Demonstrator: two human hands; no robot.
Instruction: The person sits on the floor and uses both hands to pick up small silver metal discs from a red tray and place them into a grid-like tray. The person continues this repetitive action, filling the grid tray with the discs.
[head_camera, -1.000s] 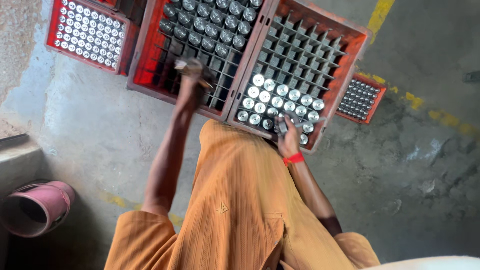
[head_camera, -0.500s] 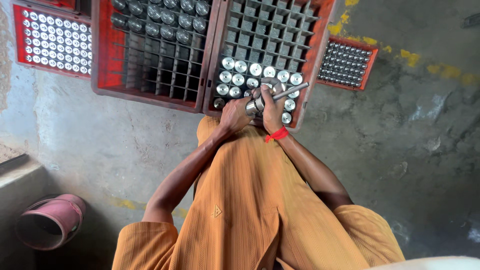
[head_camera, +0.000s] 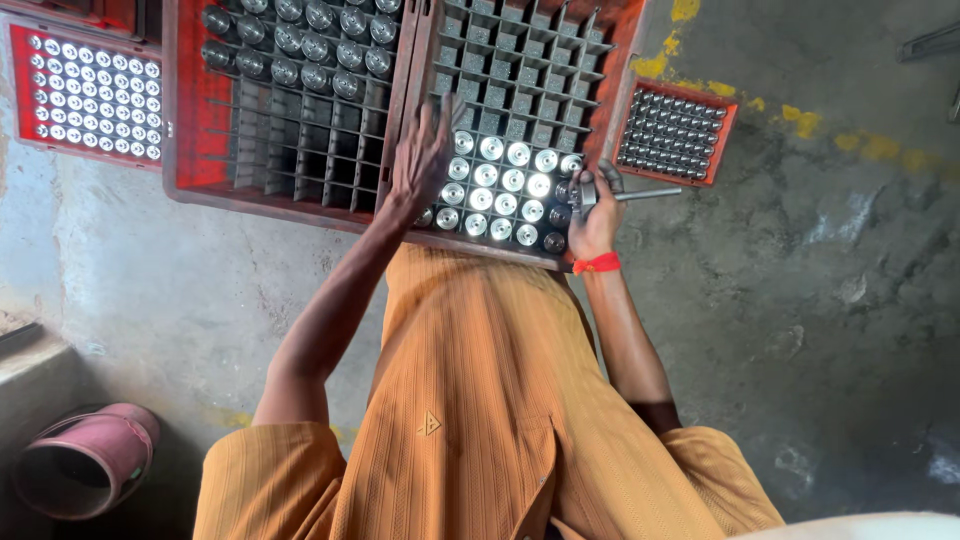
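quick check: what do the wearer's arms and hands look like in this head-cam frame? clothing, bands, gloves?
Both hands are bare, no gloves. The left hand shows no ring, watch or band. The right hand has a thin red-orange thread band round the wrist. Both forearms are uncovered; short, wide sleeves of a ribbed orange garment end near the elbows. A small triangular emblem is stitched on the cloth.

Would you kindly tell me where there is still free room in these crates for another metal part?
The right crate has empty cells across its far rows, beyond the shiny parts. The left crate is bare in its near rows, below the dark parts. Crowded: the small trays and the near corner by the right hand. The left hand hovers between crates.
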